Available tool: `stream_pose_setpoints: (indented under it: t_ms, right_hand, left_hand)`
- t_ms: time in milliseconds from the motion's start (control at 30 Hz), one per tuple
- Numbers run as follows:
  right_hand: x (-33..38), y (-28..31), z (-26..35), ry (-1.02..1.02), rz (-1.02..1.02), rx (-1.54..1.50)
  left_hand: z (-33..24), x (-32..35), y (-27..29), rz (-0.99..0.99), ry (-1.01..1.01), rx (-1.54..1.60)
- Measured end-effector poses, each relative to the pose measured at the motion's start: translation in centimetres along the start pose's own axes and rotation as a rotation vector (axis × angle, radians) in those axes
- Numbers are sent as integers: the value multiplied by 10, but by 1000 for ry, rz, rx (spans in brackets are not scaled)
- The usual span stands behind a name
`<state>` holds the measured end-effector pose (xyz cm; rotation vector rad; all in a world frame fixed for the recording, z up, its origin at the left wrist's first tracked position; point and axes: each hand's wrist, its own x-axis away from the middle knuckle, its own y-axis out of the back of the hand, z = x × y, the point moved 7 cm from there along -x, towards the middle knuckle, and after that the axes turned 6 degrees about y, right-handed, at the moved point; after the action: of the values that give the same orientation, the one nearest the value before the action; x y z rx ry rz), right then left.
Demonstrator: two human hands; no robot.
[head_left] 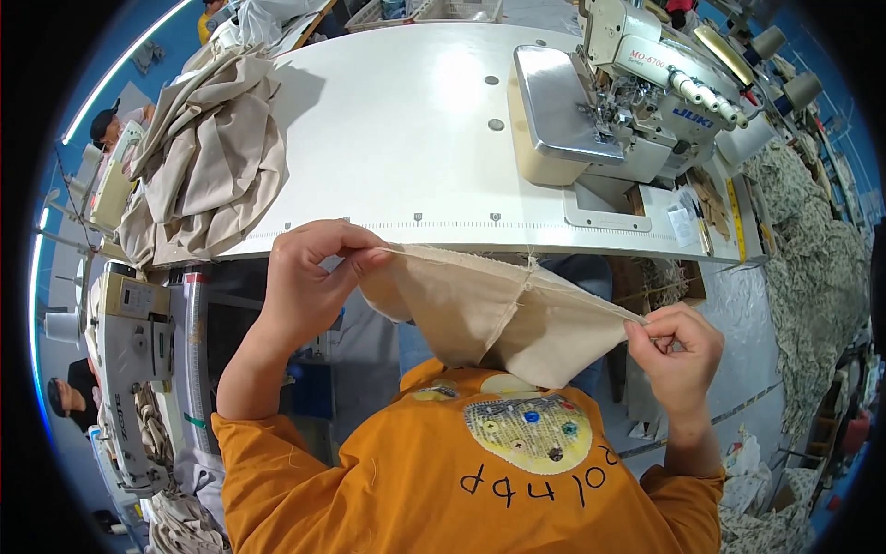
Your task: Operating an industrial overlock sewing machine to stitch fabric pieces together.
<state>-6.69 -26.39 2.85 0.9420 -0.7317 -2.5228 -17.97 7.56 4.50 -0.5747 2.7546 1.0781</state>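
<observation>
A beige fabric piece (434, 300) hangs stretched between my two hands, just in front of the table's near edge. A seam with frayed threads runs down its middle, and its upper edge is raw. My left hand (318, 268) pinches the upper left corner between thumb and fingers, close to the table edge. At the other end my right hand (678, 346) pinches the right corner, somewhat lower and nearer to me. The lower part of the cloth hangs over my lap.
A white sewing table (397, 120) with a ruler scale spans the front. On its left lies a heap of beige cloth (212, 152); at its right stands an overlock machine (646, 102). Patterned fabric (798, 268) is piled far right. Another sewing machine (134, 369) stands left, with people beyond.
</observation>
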Motion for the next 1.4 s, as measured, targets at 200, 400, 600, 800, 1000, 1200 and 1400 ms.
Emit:
stream_pose_setpoints:
  t_ms: [200, 400, 600, 800, 1000, 1200, 1400]
  right_hand:
    - [0, -2, 5, 23, -21, 19]
    - [3, 0, 1, 11, -19, 35]
    - [6, -5, -2, -5, -6, -25]
    - [25, -20, -23, -348, -21, -355]
    - [21, -32, -15, -142, 86, -195]
    - [21, -44, -19, -159, 64, -243]
    - [9, -64, -8, -157, 133, -424]
  left_hand:
    - [4, 1, 1, -27, 32, 32]
    - [-3, 2, 3, -30, -11, -42]
    - [-5, -1, 6, -48, -61, -31]
    - [1, -5, 6, -86, -47, 31]
    - [20, -17, 10, -121, 66, 120]
    - [14, -30, 13, -199, -33, 52]
    - [-16, -41, 51, -237, -190, -219]
